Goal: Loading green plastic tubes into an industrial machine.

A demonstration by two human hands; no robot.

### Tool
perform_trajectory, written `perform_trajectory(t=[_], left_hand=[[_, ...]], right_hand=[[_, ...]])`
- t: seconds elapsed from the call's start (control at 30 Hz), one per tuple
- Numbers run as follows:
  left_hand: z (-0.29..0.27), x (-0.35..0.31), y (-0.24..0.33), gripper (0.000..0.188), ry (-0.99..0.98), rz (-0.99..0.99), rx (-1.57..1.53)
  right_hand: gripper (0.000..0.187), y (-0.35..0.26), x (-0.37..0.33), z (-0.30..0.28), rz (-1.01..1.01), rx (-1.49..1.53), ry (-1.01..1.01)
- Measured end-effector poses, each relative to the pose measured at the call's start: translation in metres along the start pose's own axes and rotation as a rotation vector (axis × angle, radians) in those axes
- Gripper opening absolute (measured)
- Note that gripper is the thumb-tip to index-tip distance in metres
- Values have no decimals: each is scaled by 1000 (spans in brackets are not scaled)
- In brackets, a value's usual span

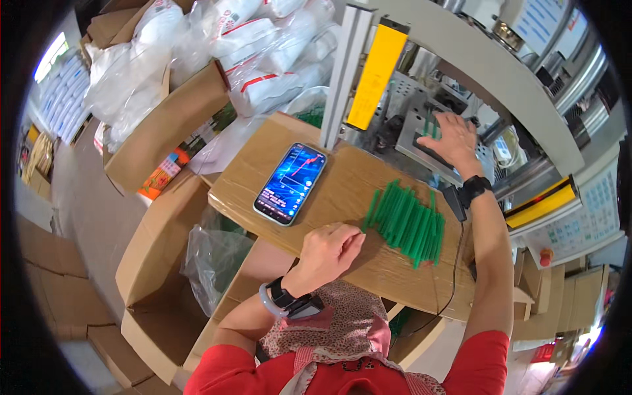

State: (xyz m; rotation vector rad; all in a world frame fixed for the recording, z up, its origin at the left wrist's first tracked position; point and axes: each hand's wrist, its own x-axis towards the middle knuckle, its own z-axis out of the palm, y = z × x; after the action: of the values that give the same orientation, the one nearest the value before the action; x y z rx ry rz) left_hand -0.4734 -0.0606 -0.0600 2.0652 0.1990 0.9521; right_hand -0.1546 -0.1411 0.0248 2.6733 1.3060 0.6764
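The right hand (454, 139), fingers wide, is best kept light over the metal plate (411, 129); the left hand (329, 255) curls beside green sticks (409, 222), its hold hard to tell.

Pale lines of small print fill the lower part of the lit phone screen (282, 196), below a jagged red line, too fine to make out; red print and red bands mark the white plastic sacks (253, 49); the orange carton (164, 173) bears small, illegible print; blue-toned labels in rows cover the pale control panel (576, 227), blurred; blue lines of text stand on the white sheet (540, 26); dark letters, partly visible, cross the red shirt (342, 380).
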Motion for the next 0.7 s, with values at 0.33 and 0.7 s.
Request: perform_trajectory(t=[0.33,0.7], left_hand=[[2,0,-4,7,5,32,-8],[1,2,0,8,3,51,19]], right_hand=[[66,9,-17,-20,60,38,-35],[55,61,-47,-14,209,-109,-225]])
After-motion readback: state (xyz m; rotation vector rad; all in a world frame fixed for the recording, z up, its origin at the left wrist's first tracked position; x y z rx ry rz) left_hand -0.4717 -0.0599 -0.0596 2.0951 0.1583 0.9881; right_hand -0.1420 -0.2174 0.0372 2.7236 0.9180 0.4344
